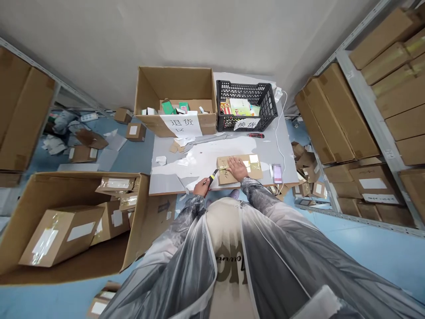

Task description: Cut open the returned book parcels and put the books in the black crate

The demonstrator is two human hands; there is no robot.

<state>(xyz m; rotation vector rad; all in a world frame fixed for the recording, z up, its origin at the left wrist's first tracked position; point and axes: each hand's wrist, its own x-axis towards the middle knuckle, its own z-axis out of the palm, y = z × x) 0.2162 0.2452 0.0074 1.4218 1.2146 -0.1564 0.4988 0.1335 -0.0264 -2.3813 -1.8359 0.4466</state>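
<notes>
A small taped cardboard box (229, 177) with handwriting and white labels lies near the front edge of the table (206, 155). My right hand (237, 168) rests on its top with the fingers stretched out and spread. My left hand (202, 187) is wrapped round a black and yellow utility knife (211, 178), whose tip is at the box's left side. Whether the blade touches the tape I cannot make out. To the right of the box lies a phone (277, 173) with a cable plugged in.
At the table's back stand an open carton (175, 75) holding small boxes and a black plastic crate (247, 122) with colourful packs. A red and black knife (255, 135) lies before the crate. A large carton (139, 212) of parcels stands left. Shelves (361, 102) of boxes line the right.
</notes>
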